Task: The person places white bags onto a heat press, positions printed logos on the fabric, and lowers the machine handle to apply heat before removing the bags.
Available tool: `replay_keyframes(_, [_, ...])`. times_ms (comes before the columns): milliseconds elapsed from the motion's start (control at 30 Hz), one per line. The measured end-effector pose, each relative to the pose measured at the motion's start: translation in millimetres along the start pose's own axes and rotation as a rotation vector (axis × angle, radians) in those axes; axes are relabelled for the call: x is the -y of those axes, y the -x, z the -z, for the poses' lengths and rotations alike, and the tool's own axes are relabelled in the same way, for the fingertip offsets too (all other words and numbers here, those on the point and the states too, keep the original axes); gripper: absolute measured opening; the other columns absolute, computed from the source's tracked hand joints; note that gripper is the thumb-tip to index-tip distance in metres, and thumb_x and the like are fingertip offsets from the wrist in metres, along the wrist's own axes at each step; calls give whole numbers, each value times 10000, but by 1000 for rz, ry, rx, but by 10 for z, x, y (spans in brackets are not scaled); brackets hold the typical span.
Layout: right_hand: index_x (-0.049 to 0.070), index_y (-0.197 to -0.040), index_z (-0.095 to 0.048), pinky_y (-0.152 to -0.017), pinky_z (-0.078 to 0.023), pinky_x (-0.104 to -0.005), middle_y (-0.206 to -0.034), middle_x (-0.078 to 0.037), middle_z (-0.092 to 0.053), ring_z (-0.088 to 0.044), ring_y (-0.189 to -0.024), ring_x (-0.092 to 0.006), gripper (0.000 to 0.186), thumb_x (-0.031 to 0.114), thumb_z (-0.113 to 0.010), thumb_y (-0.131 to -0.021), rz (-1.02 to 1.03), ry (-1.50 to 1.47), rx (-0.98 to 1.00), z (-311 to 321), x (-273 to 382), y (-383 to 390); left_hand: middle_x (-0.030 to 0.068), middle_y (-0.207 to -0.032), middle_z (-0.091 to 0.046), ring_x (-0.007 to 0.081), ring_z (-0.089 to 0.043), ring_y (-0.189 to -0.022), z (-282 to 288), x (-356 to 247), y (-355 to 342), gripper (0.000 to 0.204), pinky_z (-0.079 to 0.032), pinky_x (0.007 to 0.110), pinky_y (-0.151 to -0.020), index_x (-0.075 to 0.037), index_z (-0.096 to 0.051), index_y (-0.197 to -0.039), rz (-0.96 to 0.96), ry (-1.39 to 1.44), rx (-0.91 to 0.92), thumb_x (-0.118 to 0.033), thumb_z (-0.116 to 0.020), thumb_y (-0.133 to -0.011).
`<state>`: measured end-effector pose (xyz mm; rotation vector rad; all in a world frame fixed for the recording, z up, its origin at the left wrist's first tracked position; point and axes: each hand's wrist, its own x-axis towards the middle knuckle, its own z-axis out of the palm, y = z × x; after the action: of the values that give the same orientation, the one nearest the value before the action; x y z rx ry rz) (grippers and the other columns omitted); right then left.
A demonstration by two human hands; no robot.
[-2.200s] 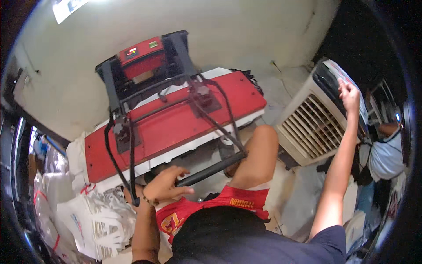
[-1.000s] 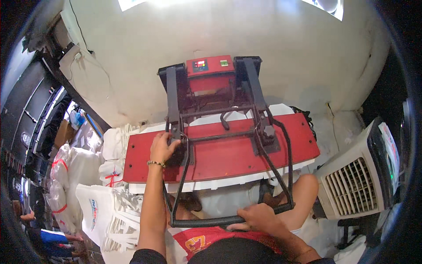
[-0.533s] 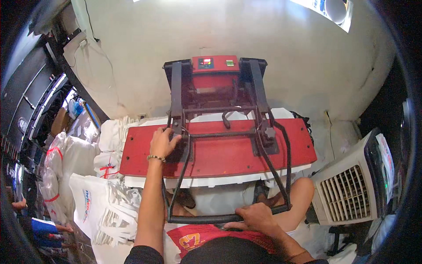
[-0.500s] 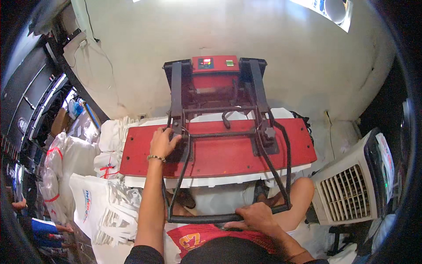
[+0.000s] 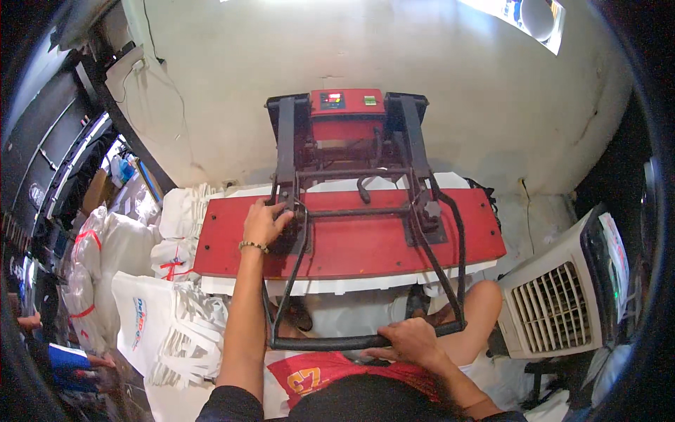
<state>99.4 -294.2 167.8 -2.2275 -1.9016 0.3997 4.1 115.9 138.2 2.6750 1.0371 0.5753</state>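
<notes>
A heat press with a long red plate (image 5: 351, 243) and black metal arms stands in front of me, lowered over white material (image 5: 351, 285) that sticks out along the plate's edges. My right hand (image 5: 415, 342) is closed around the right part of its black handle bar (image 5: 320, 343). At the left arm joint, my left hand (image 5: 266, 226) rests with fingers curled and thumb toward the bracket; what they grip is hidden beneath them. A star-shaped knob (image 5: 430, 209) sits at the matching right joint. The control box (image 5: 347, 102) at the back has a lit display.
Stacked white printed bags (image 5: 151, 320) lie at left, beside bundles tied with red ribbon (image 5: 174, 266). A white air cooler (image 5: 555, 302) stands close at right. The pale wall (image 5: 337, 53) rises behind the press. Another person's hand (image 5: 102, 361) shows at far left.
Both hands keep their places on the press, and the plate stays down. The view has shifted very slightly.
</notes>
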Motion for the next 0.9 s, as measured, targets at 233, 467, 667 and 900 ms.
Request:
replay_keyframes(233, [105,-680,-655,-536,-531,-420,-623,-101,-645,-667,-599,-328,621,718,-625,-777,-56,12,37,77,74,-31,242,-1152,-640,398,-585,-1098,-56,73,-35,453,-474,473,-940,-131,-749,-1122,-36,26,-27,-488,-689,-849])
replay_keyframes(467, [97,-802,-668,-618,-559,-451,-801,-114,-694,-698,-748,-340,631,720,-574,-818,-137,5,174,232,181,-69,216,-1223,-618,395,-575,-1122,-28,41,-9,430,-467,463,-965,-143,-742,-1141,1,46,-35,-460,-690,-855])
replay_keyframes(667, [97,-778,-653,-584,-549,-452,-723,-124,-670,-688,-702,-348,633,727,-600,-796,-111,-12,116,113,93,-31,191,-1257,-607,379,-569,-1140,5,1,-3,331,-465,456,-975,-129,-740,-1120,1,89,-36,-354,-674,-887])
replay_keyframes(900, [98,-756,-639,-587,-552,-445,-715,-118,-669,-692,-702,-336,652,747,-597,-783,-101,-38,100,14,34,-27,179,-1222,-618,358,-589,-1122,5,43,-38,402,-475,437,-964,-73,-629,-1210,35,103,4,-289,-694,-876])
